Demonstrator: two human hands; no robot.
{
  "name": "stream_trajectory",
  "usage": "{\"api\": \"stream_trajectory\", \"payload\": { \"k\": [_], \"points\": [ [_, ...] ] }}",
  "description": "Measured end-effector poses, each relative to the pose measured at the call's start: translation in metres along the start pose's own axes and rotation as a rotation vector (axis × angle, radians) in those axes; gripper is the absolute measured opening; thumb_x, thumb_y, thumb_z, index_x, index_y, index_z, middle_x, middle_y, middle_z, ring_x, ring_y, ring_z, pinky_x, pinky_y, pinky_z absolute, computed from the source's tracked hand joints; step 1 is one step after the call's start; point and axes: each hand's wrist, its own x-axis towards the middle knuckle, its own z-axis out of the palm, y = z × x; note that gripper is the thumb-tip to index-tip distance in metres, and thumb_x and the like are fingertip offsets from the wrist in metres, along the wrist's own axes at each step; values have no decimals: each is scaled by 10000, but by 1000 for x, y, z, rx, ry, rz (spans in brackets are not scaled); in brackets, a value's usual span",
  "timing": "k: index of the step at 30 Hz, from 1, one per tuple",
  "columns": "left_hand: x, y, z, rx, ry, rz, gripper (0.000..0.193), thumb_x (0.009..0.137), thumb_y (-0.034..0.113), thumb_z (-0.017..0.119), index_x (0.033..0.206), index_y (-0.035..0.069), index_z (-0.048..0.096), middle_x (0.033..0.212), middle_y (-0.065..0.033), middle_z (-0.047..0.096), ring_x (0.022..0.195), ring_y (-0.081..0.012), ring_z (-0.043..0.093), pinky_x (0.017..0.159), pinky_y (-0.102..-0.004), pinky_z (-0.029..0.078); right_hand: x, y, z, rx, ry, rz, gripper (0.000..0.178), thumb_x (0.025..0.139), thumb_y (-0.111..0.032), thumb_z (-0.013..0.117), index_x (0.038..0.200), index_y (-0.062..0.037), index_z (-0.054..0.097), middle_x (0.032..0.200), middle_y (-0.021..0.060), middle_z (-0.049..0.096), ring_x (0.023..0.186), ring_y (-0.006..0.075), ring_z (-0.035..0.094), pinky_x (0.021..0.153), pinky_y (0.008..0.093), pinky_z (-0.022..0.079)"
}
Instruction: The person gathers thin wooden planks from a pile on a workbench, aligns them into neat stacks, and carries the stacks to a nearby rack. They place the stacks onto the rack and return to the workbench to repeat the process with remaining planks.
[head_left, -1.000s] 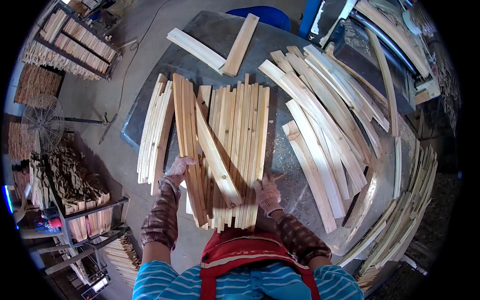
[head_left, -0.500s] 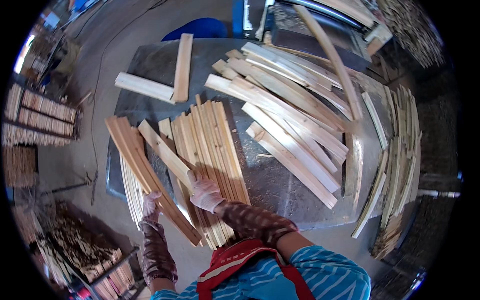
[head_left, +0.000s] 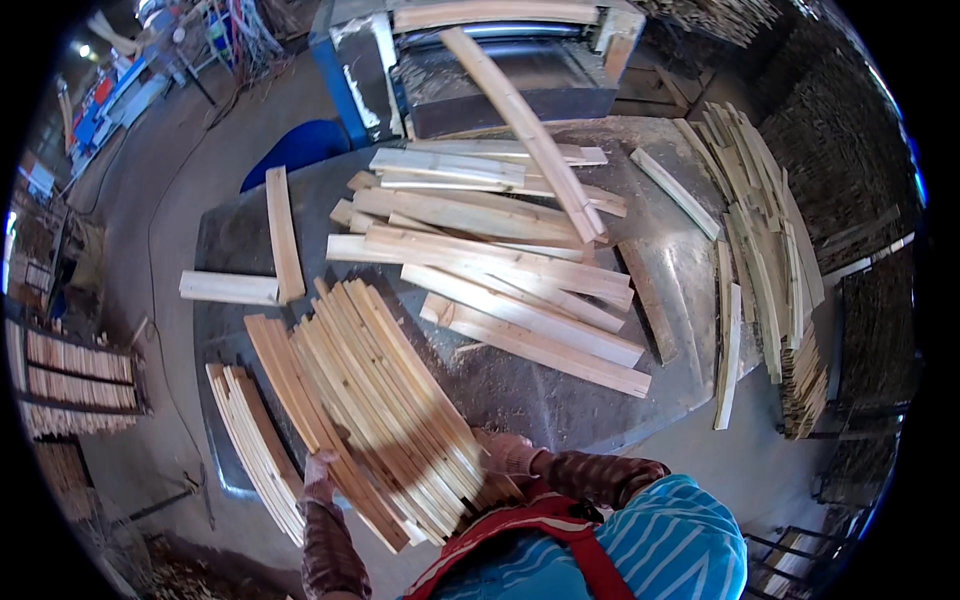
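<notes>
A row of narrow wooden boards (head_left: 375, 375) lies side by side at the near left of the table, its near end close to my apron. My left hand (head_left: 318, 474), in a pale knit glove, is closed on the left edge of the row, at the reddish-brown boards (head_left: 290, 380). My right hand (head_left: 510, 453), gloved too, presses against the right edge near its close end; its fingertips are partly in shadow. Left of the row, a smaller bundle of pale strips (head_left: 250, 440) overhangs the table edge.
Loose boards (head_left: 480, 240) lie fanned across the middle of the dark table (head_left: 540, 425). Two boards (head_left: 284, 235) meet at the far left. One long board (head_left: 520, 130) slopes down from a machine (head_left: 500, 85) at the back. A tall stack of strips (head_left: 765, 250) stands right.
My right hand has let go of the slanted board and moved right to the row's edge. The brown boards now lie against the row. My view has shifted, showing more of the machine.
</notes>
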Motion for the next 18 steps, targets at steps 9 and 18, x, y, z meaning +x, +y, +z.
{"api": "stream_trajectory", "payload": {
  "k": [9, 18],
  "points": [
    [17, -40, -47, 23, 12, 313, 461, 655, 92, 736, 1092, 18, 608, 908, -94, 657, 790, -312, 672, 717, -467, 582, 77, -8, -313, -421, 1096, 123, 891, 897, -455, 631, 1566, -46, 208, 1570, 189, 326, 1357, 351, 425, 1158, 461, 343],
    [-10, 53, -13, 377, -75, -132, 499, 808, 266, 754, 1231, 42, 611, 1138, -129, 669, 1050, -303, 643, 913, -470, 514, 87, 58, -392, -332, 874, 483, 948, 828, -212, 651, 1604, -150, 110, 1302, 192, 545, 1151, 376, 596, 948, 502, 514]
  ]
}}
